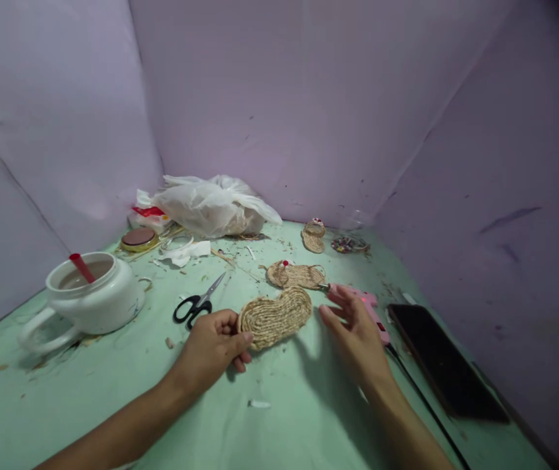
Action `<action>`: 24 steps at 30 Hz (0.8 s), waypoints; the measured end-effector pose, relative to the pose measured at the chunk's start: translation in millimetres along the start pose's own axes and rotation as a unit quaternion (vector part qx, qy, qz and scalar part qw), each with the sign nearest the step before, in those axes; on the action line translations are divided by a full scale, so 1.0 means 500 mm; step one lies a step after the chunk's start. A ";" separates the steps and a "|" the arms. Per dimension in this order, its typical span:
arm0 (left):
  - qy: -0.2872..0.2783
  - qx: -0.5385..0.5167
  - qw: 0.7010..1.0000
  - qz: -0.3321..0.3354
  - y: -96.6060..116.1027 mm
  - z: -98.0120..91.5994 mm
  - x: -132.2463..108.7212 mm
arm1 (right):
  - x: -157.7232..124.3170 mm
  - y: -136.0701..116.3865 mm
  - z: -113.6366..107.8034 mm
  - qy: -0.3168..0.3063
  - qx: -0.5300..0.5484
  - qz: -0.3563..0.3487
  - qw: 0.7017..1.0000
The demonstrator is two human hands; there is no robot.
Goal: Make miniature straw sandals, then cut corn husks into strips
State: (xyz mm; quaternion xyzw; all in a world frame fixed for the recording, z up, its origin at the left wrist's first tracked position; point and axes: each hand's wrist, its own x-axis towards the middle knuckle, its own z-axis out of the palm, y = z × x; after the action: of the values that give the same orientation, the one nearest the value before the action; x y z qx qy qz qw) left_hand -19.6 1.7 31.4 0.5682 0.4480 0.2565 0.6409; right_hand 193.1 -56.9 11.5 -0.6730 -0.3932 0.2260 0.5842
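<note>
My left hand (223, 343) pinches the left end of a braided straw shoe sole (276, 318), thumb on top and fingers beneath, holding it tilted toward me. To its right, my right hand (355, 336) is apart from the sole, with fingers spread and slightly curled. A pink glue gun (370, 299) lies just behind that hand, partly hidden by it, nozzle to the left. Beyond the sole rests a straw slipper (296, 274) with a red bead. Black-handled scissors (199, 303) lie to the left of the sole.
A white pot (98, 303) holding a red stick stands at left. At the back are a plastic bag (215, 205), a small straw slipper (313, 238) and a packet of beads (349, 244). A black phone (443, 359) and the cord (421, 395) lie right. Scraps litter the table.
</note>
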 end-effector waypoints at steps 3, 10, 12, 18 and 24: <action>0.003 -0.011 1.000 0.007 -0.013 0.017 0.001 | -0.025 -0.015 -0.002 0.052 -0.063 -0.113 0.990; -0.025 0.023 0.999 0.020 -0.032 0.037 -0.008 | -0.083 -0.030 0.045 -0.061 -0.073 -0.288 0.953; -0.030 0.032 0.999 0.024 -0.034 0.040 -0.012 | -0.088 -0.029 0.059 -0.073 -0.073 -0.261 0.960; -0.052 0.036 0.997 0.038 -0.033 0.044 -0.014 | -0.092 -0.024 0.074 -0.073 -0.070 -0.217 0.971; -0.050 0.059 0.996 0.041 -0.040 0.045 -0.006 | -0.100 -0.027 0.083 -0.076 -0.049 -0.241 0.966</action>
State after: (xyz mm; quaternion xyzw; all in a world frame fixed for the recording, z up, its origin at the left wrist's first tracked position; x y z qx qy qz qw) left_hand -5.4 -16.6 11.9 0.6351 0.4059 0.2264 0.6169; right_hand 128.4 -71.5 7.9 -0.5671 -0.5977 0.1100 0.5559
